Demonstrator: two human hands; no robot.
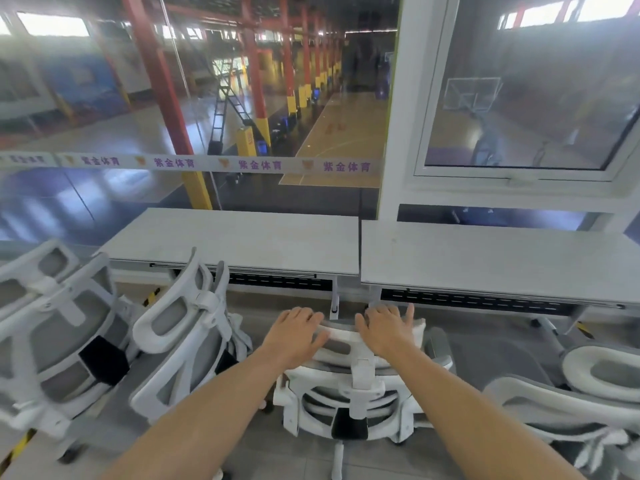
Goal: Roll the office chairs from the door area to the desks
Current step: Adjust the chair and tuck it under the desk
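Observation:
A white-framed office chair with grey mesh [349, 389] stands directly below me, its back toward me, facing the gap between two light grey desks. My left hand [298, 332] grips the left end of its headrest. My right hand [388, 329] grips the right end, fingers curled over the top edge. The left desk [242, 237] and the right desk [502, 258] stand side by side against a glass wall, just beyond the chair.
Two more white mesh chairs stand at left, the nearer one [187, 337] and the farther one [52, 327]. Another chair [581, 403] sits at lower right. Yellow-black floor tape [20, 445] marks the lower left. Glass wall and a white window frame [519, 174] lie behind the desks.

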